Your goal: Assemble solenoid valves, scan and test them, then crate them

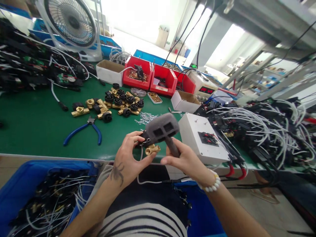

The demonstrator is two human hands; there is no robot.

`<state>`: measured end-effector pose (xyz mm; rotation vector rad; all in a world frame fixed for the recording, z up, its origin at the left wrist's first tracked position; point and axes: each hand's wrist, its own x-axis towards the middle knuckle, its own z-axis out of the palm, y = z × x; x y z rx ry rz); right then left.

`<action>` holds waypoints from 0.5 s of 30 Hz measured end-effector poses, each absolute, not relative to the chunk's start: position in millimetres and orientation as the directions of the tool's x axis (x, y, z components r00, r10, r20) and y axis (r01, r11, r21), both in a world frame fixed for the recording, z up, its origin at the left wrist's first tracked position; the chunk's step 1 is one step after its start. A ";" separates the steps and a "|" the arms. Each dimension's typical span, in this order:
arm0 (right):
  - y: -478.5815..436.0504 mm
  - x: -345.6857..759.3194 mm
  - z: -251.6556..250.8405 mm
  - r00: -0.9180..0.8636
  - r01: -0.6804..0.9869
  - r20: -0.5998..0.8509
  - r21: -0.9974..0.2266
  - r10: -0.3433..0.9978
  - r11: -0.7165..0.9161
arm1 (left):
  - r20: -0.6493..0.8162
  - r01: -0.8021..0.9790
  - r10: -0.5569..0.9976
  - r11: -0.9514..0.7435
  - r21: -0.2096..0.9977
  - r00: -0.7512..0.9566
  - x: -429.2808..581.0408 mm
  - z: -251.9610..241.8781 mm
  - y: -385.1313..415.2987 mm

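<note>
My right hand (186, 159) is wrapped round the handle of a grey mallet (170, 121), whose head has two square recesses. The mallet head hangs over the work in my left hand (127, 153) and hides part of it. That hand's fingers and thumb are closed round a brass valve (151, 150) with a black housing (145, 139) joined to it. A thin wire clip (145, 142) shows at the joint. From the housing a white cable (141, 164) runs down over my lap. A pile of wire clips (145, 118) lies on the green table (49, 125) just beyond.
Blue-handled pliers (91, 122) and several brass fittings with black caps (118, 102) lie left. Red bins (163, 89) stand behind. A white test box (197, 144) and cabled units (259, 121) are right. A blue crate (14, 184) sits below left; a fan (71, 23) stands far left.
</note>
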<state>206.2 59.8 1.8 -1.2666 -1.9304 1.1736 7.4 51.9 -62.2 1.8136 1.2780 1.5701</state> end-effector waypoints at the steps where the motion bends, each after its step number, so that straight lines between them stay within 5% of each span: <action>1: 65.7 204.7 -0.7 -0.456 0.420 -0.015 -0.885 0.890 0.201 | 0.528 0.387 0.848 -0.471 0.792 -0.047 6.0 -60.6 51.5; 8: 92.4 199.1 -9.5 -0.633 0.388 0.086 -0.825 0.769 0.411 | 0.442 0.490 0.897 -0.384 0.782 -0.003 -5.2 -57.1 51.8; 15: 87.9 189.0 1.9 -0.677 0.516 0.011 -0.706 0.736 0.486 | 0.091 0.470 0.988 -0.022 0.883 -0.124 -15.2 -58.1 52.3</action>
